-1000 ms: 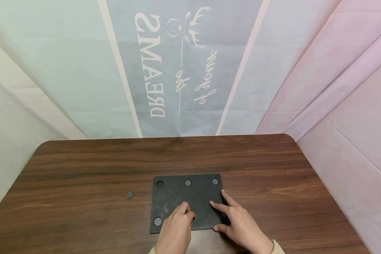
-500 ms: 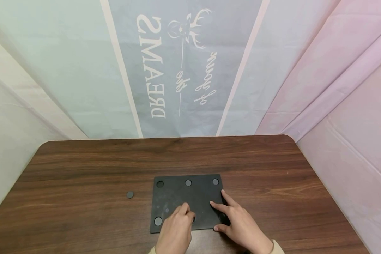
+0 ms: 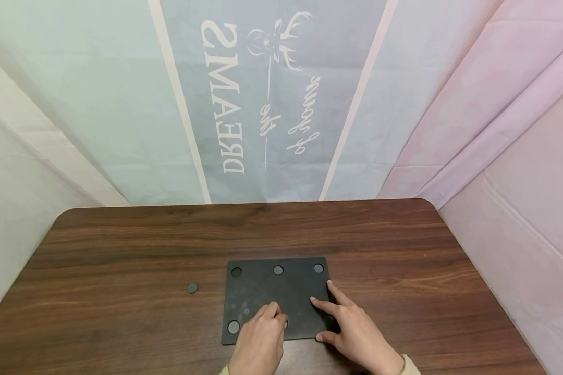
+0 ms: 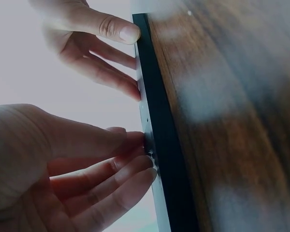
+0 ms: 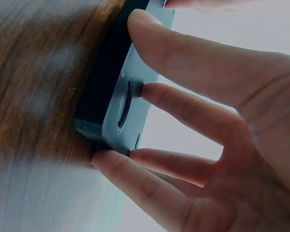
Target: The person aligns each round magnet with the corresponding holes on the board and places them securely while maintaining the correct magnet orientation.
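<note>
A flat black rectangular board [image 3: 293, 294] with round recesses lies near the front of the table. My left hand [image 3: 260, 336] has its fingers curled over the middle of the near edge. Its thumb and fingertips pinch at a recess there, where a sliver of grey disc [image 3: 286, 324] shows; the rest is hidden. My right hand [image 3: 354, 325] spreads its straight fingers over the board's right end, the thumb touching the near edge. A dark recess [image 5: 126, 104] appears beside it in the right wrist view. The upper left recess [image 3: 236, 272] holds no grey disc.
A loose grey disc [image 3: 192, 288] lies on the wooden table [image 3: 122, 260] left of the board. Other grey discs sit in the upper middle [image 3: 278, 270], upper right [image 3: 318, 268] and lower left [image 3: 233, 327] recesses. Cloth curtains [image 3: 272, 104] hang behind the table.
The left fingertips have shifted slightly at the near middle recess, where a bit of grey now shows. The right hand, board and loose disc stay in place.
</note>
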